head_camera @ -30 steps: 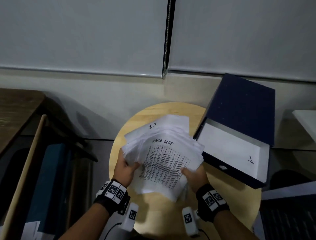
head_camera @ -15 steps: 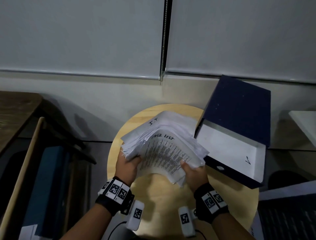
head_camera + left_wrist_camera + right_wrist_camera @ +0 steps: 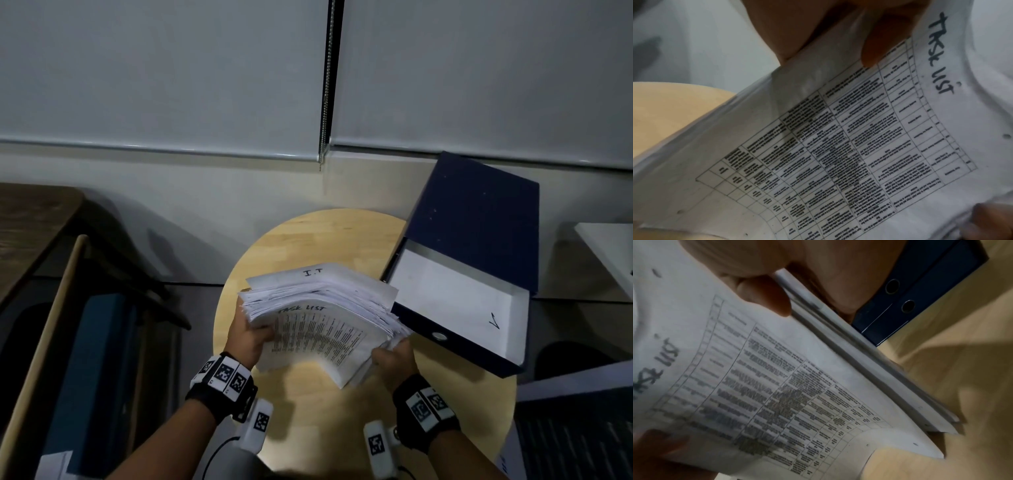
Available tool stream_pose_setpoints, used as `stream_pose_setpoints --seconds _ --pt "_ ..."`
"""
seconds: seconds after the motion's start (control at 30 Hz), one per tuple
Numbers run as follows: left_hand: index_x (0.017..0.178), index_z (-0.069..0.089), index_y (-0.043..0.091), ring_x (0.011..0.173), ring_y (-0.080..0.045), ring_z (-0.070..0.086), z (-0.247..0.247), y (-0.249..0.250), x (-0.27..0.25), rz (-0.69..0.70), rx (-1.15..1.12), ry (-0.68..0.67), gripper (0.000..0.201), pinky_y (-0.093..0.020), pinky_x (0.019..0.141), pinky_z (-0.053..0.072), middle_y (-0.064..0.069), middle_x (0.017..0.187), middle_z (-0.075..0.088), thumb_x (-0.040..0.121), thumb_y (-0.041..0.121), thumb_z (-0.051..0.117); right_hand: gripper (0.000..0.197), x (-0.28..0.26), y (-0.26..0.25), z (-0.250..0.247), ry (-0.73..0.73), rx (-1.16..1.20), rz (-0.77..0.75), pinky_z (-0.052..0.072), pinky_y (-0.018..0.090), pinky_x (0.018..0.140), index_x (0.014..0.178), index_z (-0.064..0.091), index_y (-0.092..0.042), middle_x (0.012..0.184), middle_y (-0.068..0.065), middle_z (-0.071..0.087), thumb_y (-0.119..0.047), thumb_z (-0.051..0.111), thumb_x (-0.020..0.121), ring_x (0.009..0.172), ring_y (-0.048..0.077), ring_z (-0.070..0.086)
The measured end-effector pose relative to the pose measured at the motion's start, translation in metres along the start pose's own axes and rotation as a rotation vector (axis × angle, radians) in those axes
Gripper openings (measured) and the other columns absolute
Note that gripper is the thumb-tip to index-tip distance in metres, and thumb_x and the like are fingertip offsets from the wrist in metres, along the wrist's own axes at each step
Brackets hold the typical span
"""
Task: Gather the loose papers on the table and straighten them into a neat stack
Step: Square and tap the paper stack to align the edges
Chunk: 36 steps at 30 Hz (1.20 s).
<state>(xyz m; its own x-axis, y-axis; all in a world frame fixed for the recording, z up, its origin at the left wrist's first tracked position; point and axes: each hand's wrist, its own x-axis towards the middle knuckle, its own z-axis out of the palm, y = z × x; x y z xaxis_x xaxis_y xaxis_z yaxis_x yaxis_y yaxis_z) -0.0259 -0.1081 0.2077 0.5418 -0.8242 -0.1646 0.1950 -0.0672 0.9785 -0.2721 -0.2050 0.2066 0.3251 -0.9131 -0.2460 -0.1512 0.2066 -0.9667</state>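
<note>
A thick bundle of white papers (image 3: pixel 322 318) is held upright over the round wooden table (image 3: pixel 342 428); its top sheet is a printed table headed "TASK LIST" (image 3: pixel 838 146), and a back sheet is marked "I.T". My left hand (image 3: pixel 251 337) grips the bundle's left edge, thumb on the front sheet. My right hand (image 3: pixel 394 356) grips the right edge, thumb (image 3: pixel 764 295) on the front. The sheets bow and fan unevenly at the top edges. The bundle's lower edge (image 3: pixel 941 431) hangs just above the tabletop.
A dark blue lever-arch binder (image 3: pixel 479 257) lies at the table's right, hanging over its rim, close to the papers' right edge. A dark wooden desk (image 3: pixel 30 219) and a blue seat (image 3: pixel 92 370) stand to the left. Window blinds (image 3: pixel 171 75) hang behind.
The fanned sheets were drawn together and tipped up from lying flat into a thicker, upright bundle between both hands. Both hands kept their grip on the edges.
</note>
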Motion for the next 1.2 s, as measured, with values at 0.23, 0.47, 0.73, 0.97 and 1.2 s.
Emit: stream_pose_setpoints --seconds 0.23,0.47,0.73,0.97,1.2 --pt "0.108 0.054 0.017 0.08 -0.003 0.066 0.001 0.002 0.001 0.02 -0.104 0.017 0.071 -0.02 0.062 0.053 0.003 0.089 0.068 0.039 0.002 0.06 0.047 0.005 -0.004 -0.002 0.122 0.026 -0.087 0.056 0.035 0.075 0.107 0.055 -0.009 0.087 0.0 0.07 0.005 0.048 0.063 0.082 0.02 0.067" --pt "0.11 0.059 0.012 0.083 -0.013 0.07 0.001 -0.005 0.0 -0.064 -0.08 -0.025 0.064 -0.026 0.065 0.055 0.005 0.087 0.076 0.048 0.003 0.067 0.064 -0.006 0.002 0.008 0.108 -0.133 -0.006 0.05 0.048 0.099 0.134 0.046 -0.021 0.114 -0.005 0.067 -0.001 0.053 0.073 0.106 0.012 0.064" --pt "0.116 0.056 0.004 0.084 -0.019 0.07 0.008 -0.002 0.004 -0.103 -0.078 -0.032 0.07 -0.032 0.065 0.056 -0.002 0.09 0.074 0.046 -0.005 0.062 0.069 0.0 -0.001 0.018 0.133 -0.165 0.016 0.052 0.04 0.088 0.136 0.032 -0.021 0.109 -0.001 0.063 0.008 0.054 0.078 0.095 0.014 0.063" --pt "0.091 0.068 0.018 0.078 -0.012 0.068 0.016 0.002 0.004 -0.043 -0.006 0.01 0.042 -0.034 0.074 0.052 0.004 0.081 0.073 0.052 0.003 0.066 0.034 0.01 0.0 0.019 0.151 -0.137 0.051 0.053 0.036 0.089 0.103 0.054 -0.027 0.099 -0.004 0.069 0.003 0.055 0.087 0.095 0.02 0.066" --pt "0.112 0.049 -0.018 0.081 0.004 0.067 -0.001 -0.004 -0.003 0.014 0.002 -0.012 0.066 -0.017 0.072 0.052 -0.005 0.092 0.066 0.048 -0.007 0.062 0.048 -0.002 0.015 0.006 0.029 -0.225 0.061 0.058 0.035 0.068 0.116 0.059 -0.007 0.078 0.007 0.073 -0.011 0.057 0.068 0.076 0.029 0.07"
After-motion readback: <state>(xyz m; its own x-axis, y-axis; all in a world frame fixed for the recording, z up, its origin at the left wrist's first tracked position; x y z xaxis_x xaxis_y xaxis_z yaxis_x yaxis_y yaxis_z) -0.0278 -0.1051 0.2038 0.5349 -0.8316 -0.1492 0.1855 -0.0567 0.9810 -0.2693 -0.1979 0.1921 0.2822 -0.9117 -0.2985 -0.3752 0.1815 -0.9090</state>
